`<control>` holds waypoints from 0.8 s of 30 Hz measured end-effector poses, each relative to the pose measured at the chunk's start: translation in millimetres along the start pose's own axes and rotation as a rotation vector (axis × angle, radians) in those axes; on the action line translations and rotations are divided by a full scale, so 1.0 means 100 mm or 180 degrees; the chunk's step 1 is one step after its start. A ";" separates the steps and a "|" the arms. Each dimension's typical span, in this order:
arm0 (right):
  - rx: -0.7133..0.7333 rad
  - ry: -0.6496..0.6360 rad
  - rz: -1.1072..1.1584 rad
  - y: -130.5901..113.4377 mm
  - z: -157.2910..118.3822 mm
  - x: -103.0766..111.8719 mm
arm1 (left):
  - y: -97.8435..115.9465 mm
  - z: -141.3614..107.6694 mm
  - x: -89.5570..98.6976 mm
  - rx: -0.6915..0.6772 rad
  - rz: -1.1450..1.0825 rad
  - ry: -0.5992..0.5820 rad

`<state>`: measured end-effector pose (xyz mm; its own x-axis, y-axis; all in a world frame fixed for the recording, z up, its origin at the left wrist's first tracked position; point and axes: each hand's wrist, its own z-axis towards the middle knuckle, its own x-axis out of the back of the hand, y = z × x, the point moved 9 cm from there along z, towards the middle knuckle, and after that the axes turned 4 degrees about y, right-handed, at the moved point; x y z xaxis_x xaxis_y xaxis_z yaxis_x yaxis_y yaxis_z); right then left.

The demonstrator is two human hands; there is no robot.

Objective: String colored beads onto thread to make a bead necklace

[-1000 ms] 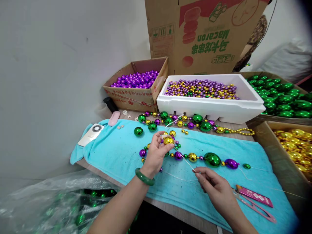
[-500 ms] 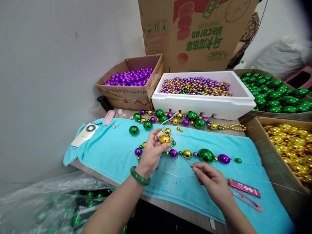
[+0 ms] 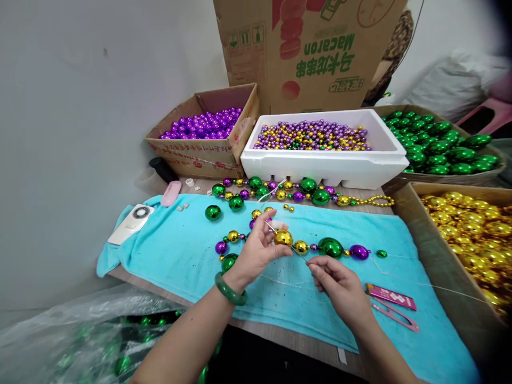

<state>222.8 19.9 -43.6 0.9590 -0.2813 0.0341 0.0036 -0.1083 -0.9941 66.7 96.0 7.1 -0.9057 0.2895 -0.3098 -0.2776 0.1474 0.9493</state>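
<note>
My right hand (image 3: pixel 336 282) pinches a long thin needle (image 3: pixel 301 257) near its lower end. A shiny gold bead (image 3: pixel 283 238) sits on the needle, which comes out beyond it at the upper left. Beside that bead is my left hand (image 3: pixel 256 248), thumb and index finger spread apart, with a green bangle on the wrist. One of its fingers has a white wrapping. Behind the hands lies a strand of beads, including a large green bead (image 3: pixel 330 247) and a purple bead (image 3: pixel 359 252). Part of the strand is hidden by my left hand.
A turquoise towel (image 3: pixel 184 256) covers the table. Finished-looking strands (image 3: pixel 320 197) lie behind, before a white foam box (image 3: pixel 324 165) of small beads. Cardboard boxes hold purple (image 3: pixel 200 128), green (image 3: pixel 436 144) and gold beads (image 3: pixel 472 229). Pink snips (image 3: pixel 398 316) lie at right.
My left fingers have opened from around the gold bead, which is now on the needle. The needle's tip shows past the bead. The view has shifted slightly.
</note>
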 end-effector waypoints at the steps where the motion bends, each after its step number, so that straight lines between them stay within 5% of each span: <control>1: -0.0030 0.0068 0.0093 0.00 0.01 0.02 | 0.01 0.05 0.01 -0.0060 0.0176 -0.0084; 5: -0.0115 0.0427 0.0376 0.03 0.03 0.19 | 0.18 0.33 0.16 -0.0974 0.1868 -0.0008; 9: -0.0192 0.0502 0.0517 0.09 0.02 0.29 | -0.05 0.57 0.01 -0.1339 0.2760 -0.0728; 14: -0.0222 0.0545 0.0486 0.11 -0.01 0.32 | -0.42 0.77 -0.09 -0.0982 0.2443 -0.0894; 20: -0.0212 0.0574 0.0406 0.09 -0.02 0.37 | -0.34 0.91 -0.13 -0.0708 0.2066 -0.0585; 24: -0.0173 0.0606 0.0278 0.09 -0.03 0.40 | -0.28 0.78 0.01 0.0367 0.0243 -0.0089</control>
<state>259.9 4.8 -50.5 0.8842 -0.4663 -0.0280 -0.0974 -0.1254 -0.9873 99.3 166.2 -24.2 -0.9130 0.3301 -0.2398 -0.1681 0.2311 0.9583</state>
